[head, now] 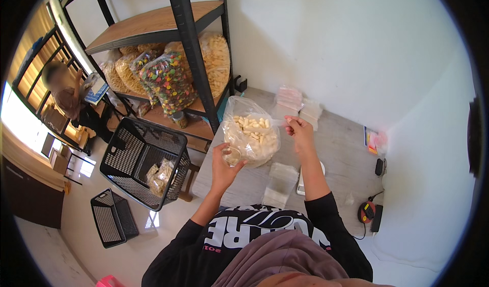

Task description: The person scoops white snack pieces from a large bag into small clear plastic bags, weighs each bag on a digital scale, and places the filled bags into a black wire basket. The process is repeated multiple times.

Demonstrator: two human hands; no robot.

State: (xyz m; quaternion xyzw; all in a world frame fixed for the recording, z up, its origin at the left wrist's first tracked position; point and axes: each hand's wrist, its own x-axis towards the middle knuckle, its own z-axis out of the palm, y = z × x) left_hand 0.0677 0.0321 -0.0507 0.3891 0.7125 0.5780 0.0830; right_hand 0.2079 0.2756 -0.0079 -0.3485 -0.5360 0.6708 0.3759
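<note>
A large clear plastic bag [259, 149] of pale, finger-shaped snacks stands on the grey wood-grain table [344, 145], its mouth facing up. My left hand [224, 168] holds a small clear round container [232, 155] against the bag's near left side. On the right, my right hand [300, 128] grips the handle of a translucent scoop [277, 122], whose other end reaches into the bag over the snacks. Flat clear plastic bags [280, 184] lie nearer my body. A white scale [301, 180] is partly hidden under my right forearm.
Packs of small bags [288, 100] lie by the wall. A black shelf rack [187, 39] with bagged snacks stands at left, above a black plastic basket [143, 165] holding filled bags. A smaller basket [110, 218] is on the floor. Another person [65, 96] stands far left. A power strip [376, 218] lies right.
</note>
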